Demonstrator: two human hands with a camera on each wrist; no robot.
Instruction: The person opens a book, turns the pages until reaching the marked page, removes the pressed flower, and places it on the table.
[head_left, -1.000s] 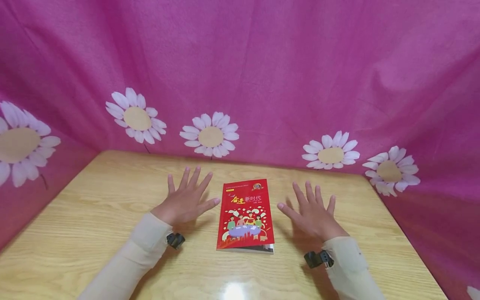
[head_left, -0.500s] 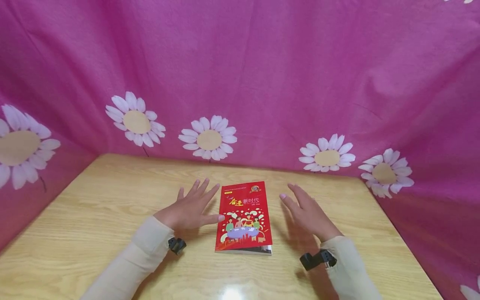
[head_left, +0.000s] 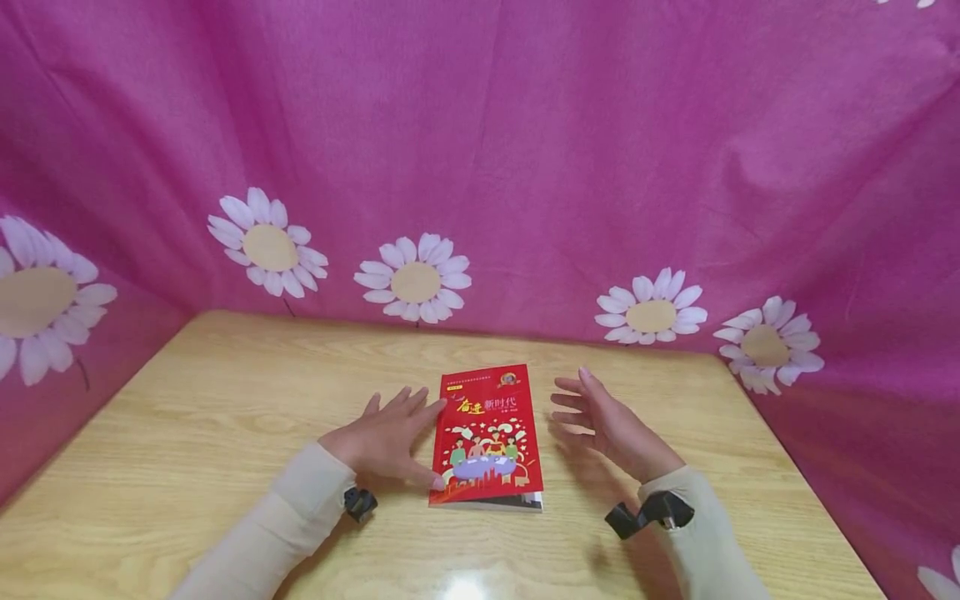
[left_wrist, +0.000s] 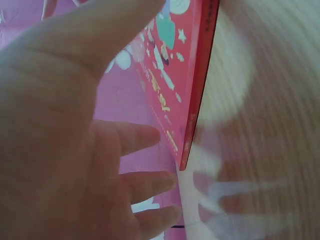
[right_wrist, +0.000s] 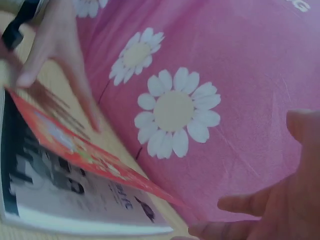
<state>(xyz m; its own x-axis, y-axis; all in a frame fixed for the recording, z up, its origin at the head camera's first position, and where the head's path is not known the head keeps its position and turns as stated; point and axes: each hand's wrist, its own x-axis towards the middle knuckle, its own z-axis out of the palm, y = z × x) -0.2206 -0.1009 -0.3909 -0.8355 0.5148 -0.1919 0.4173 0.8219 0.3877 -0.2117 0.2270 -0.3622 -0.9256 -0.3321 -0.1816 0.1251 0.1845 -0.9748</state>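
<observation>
A red paperback book with a cartoon group on its cover lies on the wooden table, spine to the left. Its front cover stands slightly raised, and a printed page shows beneath in the right wrist view. My left hand is at the spine side, fingers spread, the thumb overlapping the lower left corner of the cover in the head view. To the right of the book, my right hand hovers apart from it, fingers loosely bent, palm facing the book, holding nothing.
A pink cloth with white daisies hangs behind and along both sides of the wooden table. Each wrist carries a black strapped camera, such as the one on the right.
Both hands have turned from palms down with spread fingers to palms facing inward. The left hand has come right up to the book's left edge. The book stays in place.
</observation>
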